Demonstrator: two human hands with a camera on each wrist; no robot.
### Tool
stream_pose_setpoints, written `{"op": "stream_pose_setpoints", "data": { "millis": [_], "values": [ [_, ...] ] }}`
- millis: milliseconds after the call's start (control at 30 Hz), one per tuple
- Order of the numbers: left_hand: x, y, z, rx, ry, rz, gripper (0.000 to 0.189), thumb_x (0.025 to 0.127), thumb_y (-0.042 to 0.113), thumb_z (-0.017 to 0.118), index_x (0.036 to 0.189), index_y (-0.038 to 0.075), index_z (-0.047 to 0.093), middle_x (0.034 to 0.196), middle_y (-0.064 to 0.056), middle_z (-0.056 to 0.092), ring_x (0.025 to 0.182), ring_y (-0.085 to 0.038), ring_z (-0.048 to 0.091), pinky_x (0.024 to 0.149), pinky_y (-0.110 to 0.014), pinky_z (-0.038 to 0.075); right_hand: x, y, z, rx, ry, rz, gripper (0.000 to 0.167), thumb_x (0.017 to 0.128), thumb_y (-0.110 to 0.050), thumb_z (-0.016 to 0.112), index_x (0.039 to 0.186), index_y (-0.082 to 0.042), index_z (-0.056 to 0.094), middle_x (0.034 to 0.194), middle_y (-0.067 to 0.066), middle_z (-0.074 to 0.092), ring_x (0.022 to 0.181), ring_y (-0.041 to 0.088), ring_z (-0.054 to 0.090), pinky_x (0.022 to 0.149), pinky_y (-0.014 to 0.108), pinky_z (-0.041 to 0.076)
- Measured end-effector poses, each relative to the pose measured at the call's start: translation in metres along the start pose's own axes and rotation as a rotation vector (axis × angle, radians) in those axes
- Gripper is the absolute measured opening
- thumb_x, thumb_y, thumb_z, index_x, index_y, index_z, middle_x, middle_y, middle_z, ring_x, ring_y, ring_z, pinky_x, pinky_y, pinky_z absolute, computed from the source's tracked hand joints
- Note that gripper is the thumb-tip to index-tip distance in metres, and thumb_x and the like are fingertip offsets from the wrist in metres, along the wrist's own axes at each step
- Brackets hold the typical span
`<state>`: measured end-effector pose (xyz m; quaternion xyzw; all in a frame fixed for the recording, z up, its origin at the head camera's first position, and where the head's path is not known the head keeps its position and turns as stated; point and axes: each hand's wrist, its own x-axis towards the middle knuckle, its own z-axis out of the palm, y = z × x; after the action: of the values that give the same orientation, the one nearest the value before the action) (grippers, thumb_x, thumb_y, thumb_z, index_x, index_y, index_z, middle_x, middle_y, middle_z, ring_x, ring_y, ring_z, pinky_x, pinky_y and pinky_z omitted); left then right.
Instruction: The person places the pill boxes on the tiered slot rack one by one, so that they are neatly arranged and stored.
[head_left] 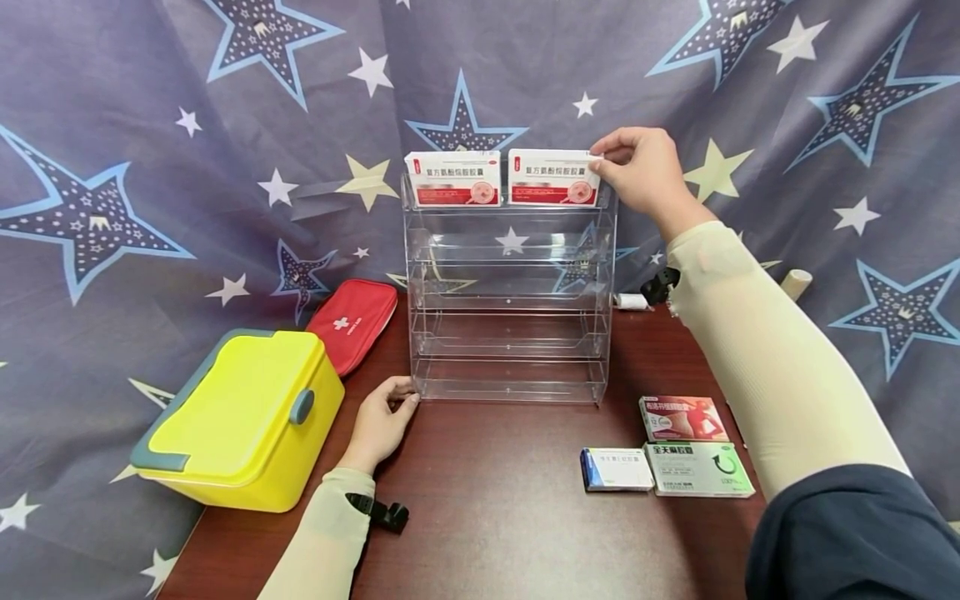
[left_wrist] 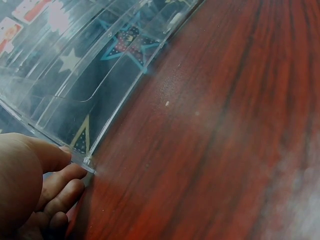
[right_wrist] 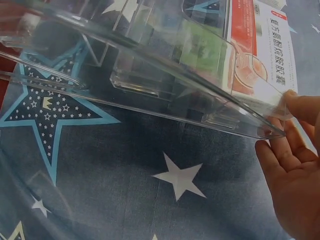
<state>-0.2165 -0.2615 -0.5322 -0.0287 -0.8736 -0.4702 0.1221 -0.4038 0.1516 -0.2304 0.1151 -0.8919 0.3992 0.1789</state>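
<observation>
Starry backdrop | right fingers pinch medicine box, right end | left fingers grip rack

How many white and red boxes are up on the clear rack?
2: the left box and the right box, side by side atop the clear rack. The right hand pinches the right box's edge. More may hide behind them.

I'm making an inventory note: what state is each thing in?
Plastic rack: upright
Left red box: standing, top tier
Right red box: standing, top tier
Yellow container: lid on
Red pouch: looks closed
Pink box: flat
Green box: flat
Blue-white box: flat
Left hand: pinching rack's corner
Right hand: gripping right red box's edge
</observation>
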Motion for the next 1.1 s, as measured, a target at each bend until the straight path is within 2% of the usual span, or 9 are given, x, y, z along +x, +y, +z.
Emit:
{"op": "stream_pose_setpoints", "data": {
  "millis": [233,400,600,733,867,967,1100],
  "values": [
    [0.000,0.000,0.001,-0.004,-0.005,0.000,0.022,0.099,0.010,0.072,0.121,0.007,0.071,0.111,-0.007,0.074,0.106,-0.023,0.067,0.091,-0.044,0.048,0.000,0.002,-0.001,0.000,0.011,-0.024,0.026,0.100,-0.029,0.072,0.117,-0.010,0.077,0.106,0.002,0.075,0.096,0.009,0.068,0.081,0.024,0.050],
    [0.000,0.000,0.001,0.001,-0.002,-0.003,0.023,0.100,0.010,0.072,0.122,0.006,0.071,0.112,-0.008,0.074,0.107,-0.024,0.067,0.091,-0.044,0.048,-0.002,0.000,-0.005,0.040,0.025,-0.036,0.025,0.098,-0.026,0.075,0.115,-0.008,0.077,0.104,0.000,0.076,0.094,0.006,0.069,0.078,0.021,0.050],
    [0.000,0.000,0.002,0.003,-0.010,-0.012,0.023,0.100,0.010,0.072,0.122,0.006,0.071,0.113,-0.008,0.074,0.107,-0.024,0.067,0.092,-0.043,0.048,-0.020,0.001,-0.018,0.067,0.071,-0.095,0.024,0.096,-0.020,0.077,0.114,-0.004,0.076,0.109,0.004,0.077,0.093,0.001,0.069,0.083,0.019,0.052],
    [0.000,0.002,0.001,0.005,-0.010,-0.013,0.023,0.100,0.010,0.071,0.122,0.006,0.071,0.112,-0.008,0.074,0.107,-0.024,0.067,0.092,-0.043,0.047,-0.048,0.008,-0.031,0.073,0.105,-0.169,0.024,0.094,-0.017,0.078,0.113,-0.003,0.076,0.110,0.001,0.074,0.091,-0.004,0.068,0.084,0.017,0.051],
    [0.000,0.003,0.001,-0.003,-0.012,-0.013,0.022,0.100,0.009,0.071,0.122,0.006,0.071,0.113,-0.008,0.074,0.107,-0.024,0.067,0.091,-0.042,0.047,-0.088,0.025,-0.043,0.034,0.103,-0.224,0.023,0.094,-0.017,0.080,0.113,-0.004,0.076,0.105,0.002,0.074,0.087,-0.008,0.065,0.080,0.016,0.046],
    [0.001,0.003,0.001,-0.004,-0.016,-0.009,0.022,0.100,0.009,0.071,0.122,0.006,0.071,0.113,-0.008,0.074,0.107,-0.024,0.067,0.091,-0.042,0.047,-0.120,0.047,-0.050,0.022,0.086,-0.220,0.022,0.093,-0.016,0.081,0.113,-0.007,0.077,0.102,0.004,0.076,0.087,-0.008,0.065,0.078,0.016,0.044],
    [0.001,0.001,0.001,0.008,-0.014,-0.008,0.022,0.100,0.009,0.071,0.122,0.007,0.070,0.113,-0.008,0.074,0.107,-0.024,0.066,0.091,-0.042,0.047,-0.158,0.083,-0.054,0.031,0.038,-0.160,0.023,0.093,-0.016,0.082,0.114,-0.007,0.076,0.099,0.000,0.075,0.088,-0.004,0.065,0.075,0.014,0.044]
  ]
}}
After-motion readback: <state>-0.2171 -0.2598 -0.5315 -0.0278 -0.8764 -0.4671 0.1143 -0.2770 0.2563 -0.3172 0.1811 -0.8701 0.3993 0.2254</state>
